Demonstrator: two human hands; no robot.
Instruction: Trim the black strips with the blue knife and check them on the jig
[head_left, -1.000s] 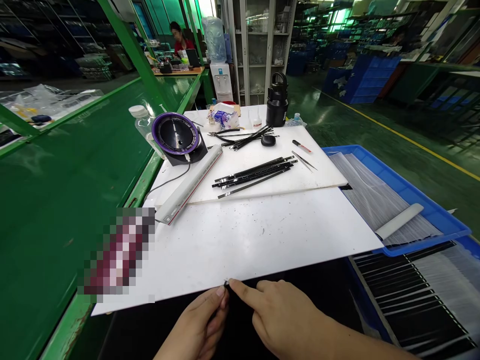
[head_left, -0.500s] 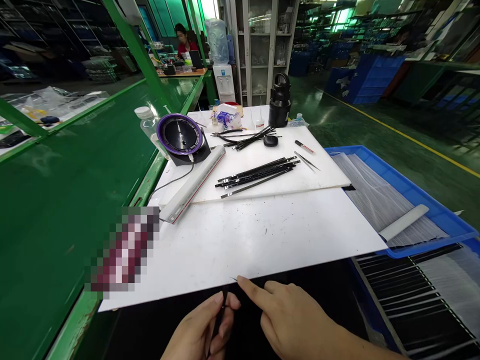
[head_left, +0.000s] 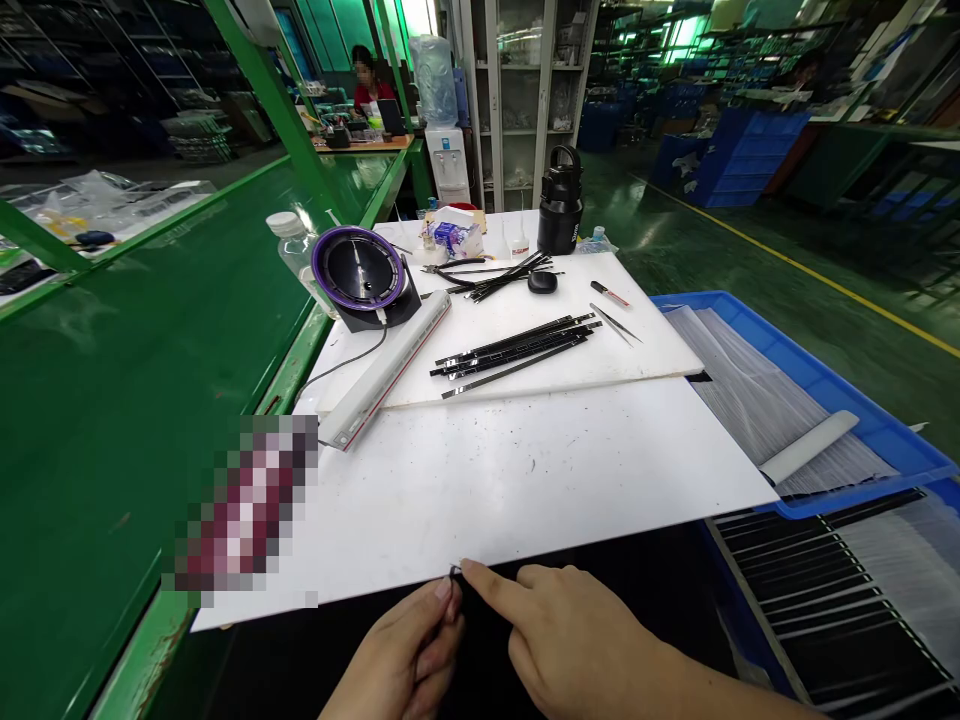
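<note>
The left hand is pinching a black strip at the white board's edge — the ungrasping right hand is extending its index finger, seemingly to steady the tip.

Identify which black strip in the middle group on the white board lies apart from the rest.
The lowest strip: a gap separates it from the bunched strips above it.

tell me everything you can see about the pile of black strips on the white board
The pile of black strips is a group of long, narrow, flat strips with a glossy black finish and pale tips at some ends. They lie flat and roughly parallel, slanting across the white board, overlapping or close together. One thinner-looking strip lies slightly apart on the near side. Only the board visibly touches them.
</note>
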